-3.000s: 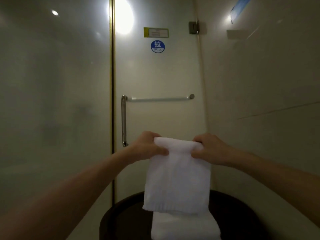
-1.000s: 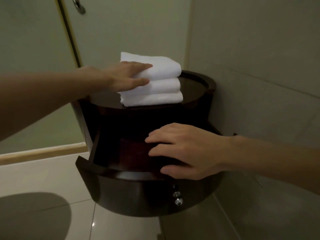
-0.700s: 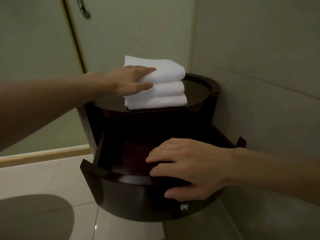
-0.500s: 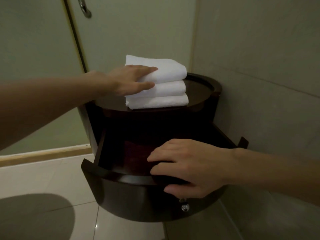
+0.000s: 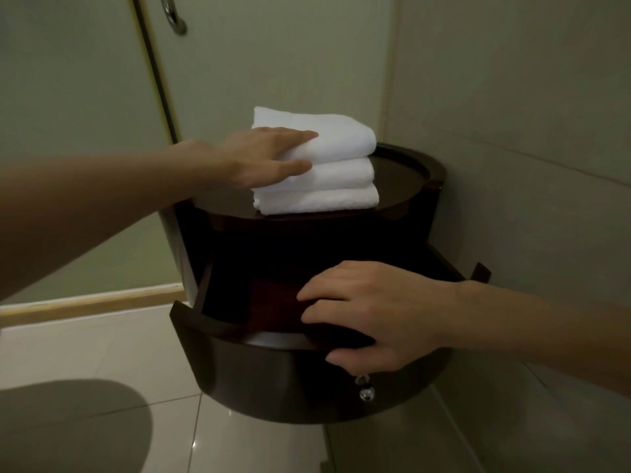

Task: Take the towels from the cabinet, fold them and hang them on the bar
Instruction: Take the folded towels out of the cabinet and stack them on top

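Three folded white towels (image 5: 327,172) lie stacked on the round dark wooden cabinet (image 5: 420,186). My left hand (image 5: 259,155) rests flat on the top towel, fingers straight and thumb along the stack's front. Below, the cabinet's curved drawer (image 5: 256,377) stands pulled out, and its inside looks dark. My right hand (image 5: 372,312) grips the drawer's front rim, with fingers hooked inside and thumb on the outer face, just above the small shiny knob (image 5: 366,393). Only the lower end of the door's metal bar (image 5: 176,18) shows at the top edge.
The cabinet sits in a corner, with a frosted glass door (image 5: 273,63) behind it and a tiled wall (image 5: 512,114) to its right. Pale floor tiles (image 5: 102,353) spread to the left, with a raised sill (image 5: 85,302) under the glass.
Three seconds ago both hands held a folded towel up in front of the door bar. Now the view looks down at the cabinet. Over the last second the hands have barely moved.
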